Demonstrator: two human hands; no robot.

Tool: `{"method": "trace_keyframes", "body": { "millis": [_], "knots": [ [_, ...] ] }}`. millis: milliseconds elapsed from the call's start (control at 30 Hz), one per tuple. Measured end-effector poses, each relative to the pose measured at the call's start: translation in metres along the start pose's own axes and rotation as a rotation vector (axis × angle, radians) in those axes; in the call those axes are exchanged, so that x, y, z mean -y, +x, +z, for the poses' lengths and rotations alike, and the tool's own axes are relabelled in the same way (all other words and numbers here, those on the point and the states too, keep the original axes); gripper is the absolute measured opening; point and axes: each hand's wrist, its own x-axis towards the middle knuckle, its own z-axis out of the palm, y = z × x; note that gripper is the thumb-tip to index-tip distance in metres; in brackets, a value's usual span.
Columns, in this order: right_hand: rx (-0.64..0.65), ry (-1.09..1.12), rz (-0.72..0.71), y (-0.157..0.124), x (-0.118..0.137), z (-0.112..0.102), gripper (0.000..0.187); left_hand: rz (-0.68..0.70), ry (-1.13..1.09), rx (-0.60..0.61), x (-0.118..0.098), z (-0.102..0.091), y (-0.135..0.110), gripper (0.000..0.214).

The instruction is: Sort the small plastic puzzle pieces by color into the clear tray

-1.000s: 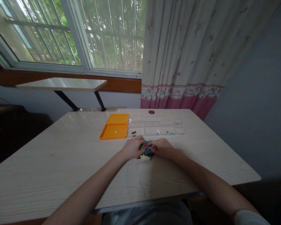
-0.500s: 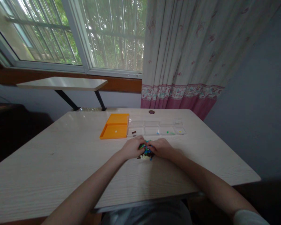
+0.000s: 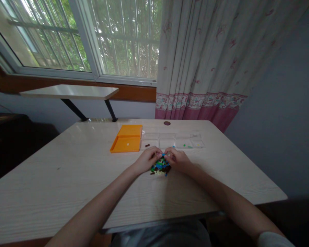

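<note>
A loose heap of small toy building bricks [image 3: 160,166], in blue, green, brown and cream, lies on the table in front of me. Over its far edge, a small blue toy brick [image 3: 163,154] shows between the fingertips of both hands. My left hand [image 3: 147,160] pinches it from the left with thumb and fingers closed. From the right, my right hand [image 3: 179,160] has its fingertips closed at the same piece. The fingers partly hide it, so its exact shape cannot be made out.
Behind the hands stands a clear compartment tray [image 3: 167,146] with a few brown, blue, green and yellow pieces in it. An open orange case [image 3: 130,131] sits to its left, holding one small pale piece [image 3: 127,144]. A raised shelf [image 3: 72,91] is at the back left.
Both hands have risen from the heap and moved slightly away from me, uncovering more of the bricks. The blue brick now shows between the fingertips.
</note>
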Motion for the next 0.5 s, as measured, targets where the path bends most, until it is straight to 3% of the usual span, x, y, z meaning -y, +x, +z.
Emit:
{"method": "trace_keyframes", "body": {
  "millis": [500],
  "knots": [
    [-0.057,0.019,-0.015,-0.0001,-0.0053,0.0050,0.021,-0.036,-0.168,0.068,0.0095,0.0043,-0.0023,0.025]
  ]
}}
